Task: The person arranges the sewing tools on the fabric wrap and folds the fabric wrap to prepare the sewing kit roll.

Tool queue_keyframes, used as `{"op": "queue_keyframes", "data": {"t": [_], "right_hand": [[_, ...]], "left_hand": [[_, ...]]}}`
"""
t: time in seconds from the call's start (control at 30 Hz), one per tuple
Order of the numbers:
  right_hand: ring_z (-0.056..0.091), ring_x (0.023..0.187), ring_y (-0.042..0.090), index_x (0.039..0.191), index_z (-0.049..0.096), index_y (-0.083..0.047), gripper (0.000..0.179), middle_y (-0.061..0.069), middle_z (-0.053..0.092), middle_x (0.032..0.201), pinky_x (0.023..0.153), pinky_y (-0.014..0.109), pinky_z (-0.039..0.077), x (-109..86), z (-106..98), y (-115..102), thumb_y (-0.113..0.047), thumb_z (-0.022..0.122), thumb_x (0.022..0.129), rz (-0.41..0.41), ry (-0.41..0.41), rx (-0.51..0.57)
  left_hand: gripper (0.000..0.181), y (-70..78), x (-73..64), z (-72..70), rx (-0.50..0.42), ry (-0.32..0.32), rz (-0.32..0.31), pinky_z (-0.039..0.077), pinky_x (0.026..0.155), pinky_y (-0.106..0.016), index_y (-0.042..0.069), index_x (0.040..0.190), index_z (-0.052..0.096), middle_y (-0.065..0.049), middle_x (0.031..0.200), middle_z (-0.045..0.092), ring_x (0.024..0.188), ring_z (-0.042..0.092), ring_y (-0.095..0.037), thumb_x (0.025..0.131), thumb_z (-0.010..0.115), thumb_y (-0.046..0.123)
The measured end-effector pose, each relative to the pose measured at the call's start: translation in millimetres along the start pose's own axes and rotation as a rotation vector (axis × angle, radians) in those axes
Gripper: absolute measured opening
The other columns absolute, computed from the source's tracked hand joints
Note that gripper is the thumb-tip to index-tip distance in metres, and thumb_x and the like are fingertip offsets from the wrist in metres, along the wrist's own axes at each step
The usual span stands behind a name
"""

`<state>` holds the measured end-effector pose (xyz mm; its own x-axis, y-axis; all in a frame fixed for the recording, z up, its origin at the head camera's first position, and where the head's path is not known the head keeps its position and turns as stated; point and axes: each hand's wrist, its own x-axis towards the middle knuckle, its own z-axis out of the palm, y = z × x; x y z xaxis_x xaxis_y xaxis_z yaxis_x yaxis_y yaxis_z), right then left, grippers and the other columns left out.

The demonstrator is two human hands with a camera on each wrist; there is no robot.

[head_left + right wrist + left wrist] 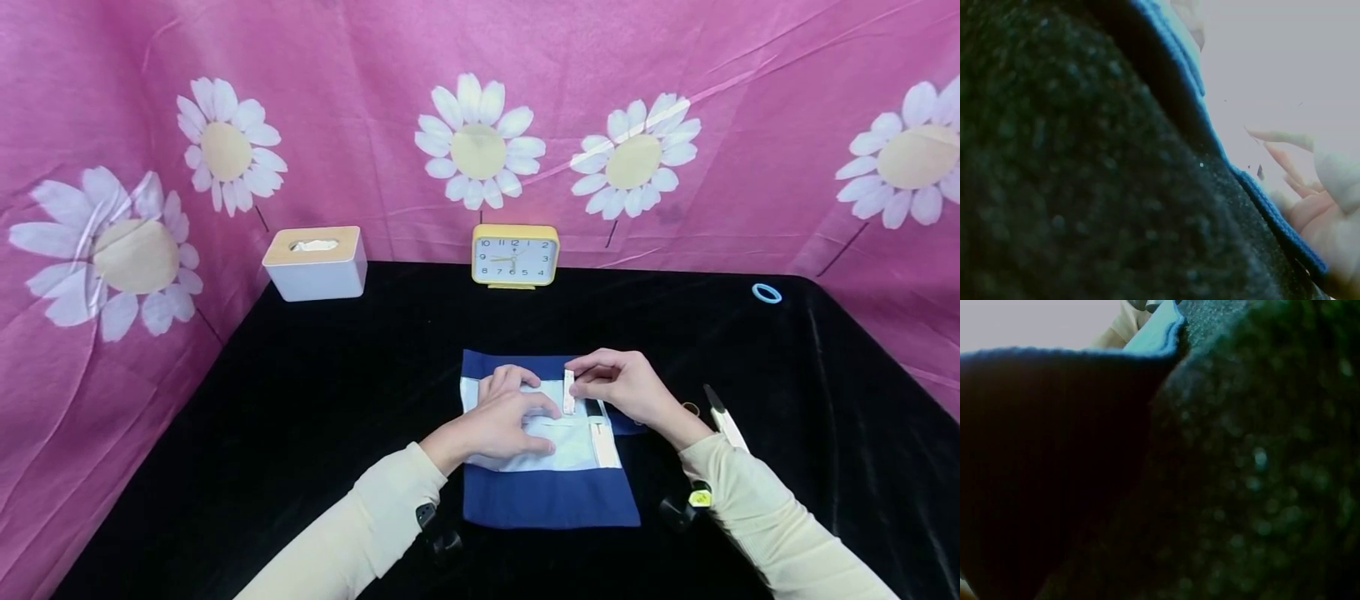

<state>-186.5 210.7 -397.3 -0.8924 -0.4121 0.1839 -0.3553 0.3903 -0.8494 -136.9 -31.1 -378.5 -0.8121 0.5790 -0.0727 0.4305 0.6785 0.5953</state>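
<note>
Right hand (618, 379) pinched a slim white strip (568, 400) at the upper right of the pale panel (576, 450); left hand (506, 423) lay across it, fingers apart
Steady left-hand pressure probably served best, since the soft navy cloth (551, 500) looked apt to slide on the velvety black table (337, 375); the strip appeared flat and stiff

Tissue box (322, 275), yellow clock (516, 258), blue ring (775, 299); 5 daisies (478, 152) on pink cloth (352, 117)

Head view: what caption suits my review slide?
Left hand on navy and pale fabric, right hand pinching a white strip, yellow clock behind.
</note>
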Motion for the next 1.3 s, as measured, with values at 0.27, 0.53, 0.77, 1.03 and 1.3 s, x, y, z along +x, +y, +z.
{"op": "queue_keyframes", "data": {"t": [0.27, 0.53, 0.77, 1.03, 1.3], "right_hand": [[0.069, 0.081, 0.005, 0.108, 0.075, 0.001, 0.027, 0.019, 0.072, 0.1, 0.069, 0.023, 0.058, -1.1, 1.1, 3.1, -0.001, 0.08, 0.082, -0.038, -0.018, 0.005], [0.068, 0.08, 0.006, 0.106, 0.076, -0.001, 0.026, 0.016, 0.072, 0.097, 0.069, 0.023, 0.058, -0.3, 3.6, 0.2, -0.002, 0.082, 0.08, -0.017, -0.033, -0.025], [0.067, 0.078, 0.006, 0.103, 0.075, -0.001, 0.024, 0.015, 0.073, 0.095, 0.069, 0.022, 0.057, -1.0, 5.3, -2.7, -0.001, 0.082, 0.08, -0.021, -0.014, -0.04], [0.065, 0.077, 0.007, 0.102, 0.073, -0.003, 0.024, 0.012, 0.072, 0.091, 0.069, 0.022, 0.055, -0.9, 6.7, -3.5, -0.002, 0.082, 0.08, -0.01, -0.011, -0.069], [0.065, 0.078, 0.007, 0.103, 0.073, -0.003, 0.024, 0.011, 0.072, 0.092, 0.07, 0.021, 0.055, 0.2, 5.9, -3.7, -0.003, 0.082, 0.081, -0.013, -0.03, -0.082]], "left_hand": [[0.031, 0.2, 0.3, -0.1, -0.037, 0.003, 0.007, 0.018, 0.111, -0.049, 0.027, 0.116, 0.071, -0.004, 0.148, 0.04, 0.141, 0.022, -0.025, 0.086, 0.079, 0.033], [0.03, -0.8, -0.3, -1.9, -0.053, -0.006, -0.001, 0.017, 0.111, -0.05, 0.028, 0.115, 0.071, -0.005, 0.148, 0.04, 0.14, 0.022, -0.025, 0.086, 0.079, 0.034], [0.03, -0.6, -0.2, -2.6, -0.058, -0.004, -0.003, 0.018, 0.111, -0.05, 0.027, 0.114, 0.072, -0.004, 0.147, 0.04, 0.14, 0.023, -0.025, 0.085, 0.08, 0.033], [0.028, -0.5, 0.0, -3.0, -0.071, -0.002, -0.005, 0.018, 0.111, -0.05, 0.027, 0.111, 0.072, -0.005, 0.147, 0.041, 0.14, 0.023, -0.026, 0.085, 0.08, 0.032], [0.027, 0.1, 0.2, -3.8, -0.077, 0.004, -0.015, 0.018, 0.112, -0.05, 0.025, 0.112, 0.073, -0.004, 0.146, 0.042, 0.141, 0.023, -0.027, 0.086, 0.078, 0.032]]}}
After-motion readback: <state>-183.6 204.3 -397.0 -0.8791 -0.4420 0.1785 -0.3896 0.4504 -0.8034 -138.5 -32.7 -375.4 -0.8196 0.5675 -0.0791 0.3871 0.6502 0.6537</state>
